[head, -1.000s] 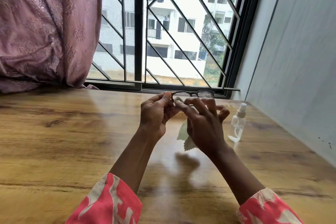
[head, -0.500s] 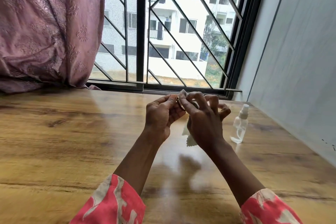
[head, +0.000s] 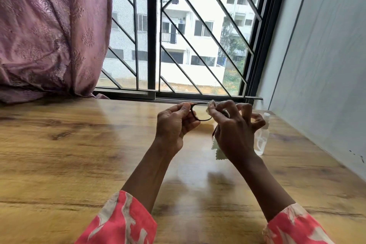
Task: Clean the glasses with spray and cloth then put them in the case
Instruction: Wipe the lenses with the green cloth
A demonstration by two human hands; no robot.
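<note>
A glossy wooden table [head: 59, 154] reflects daylight from a black-framed window [head: 151, 31] with diagonal grilles. A mauve curtain [head: 49, 29] hangs left; a pale wall [head: 326, 55] stands right.

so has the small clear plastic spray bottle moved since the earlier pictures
No. The small clear plastic spray bottle stands at the same spot on the wooden table, just short of the grey wall; only the camera shifted.

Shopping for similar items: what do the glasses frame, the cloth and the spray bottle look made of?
Glasses frame: dark, thin, probably plastic, though metal is possible. Cloth: pale, soft, drapes limply with a zigzag edge, likely microfibre. Spray bottle: clear, see-through plastic by the look, with a white nozzle.
</note>
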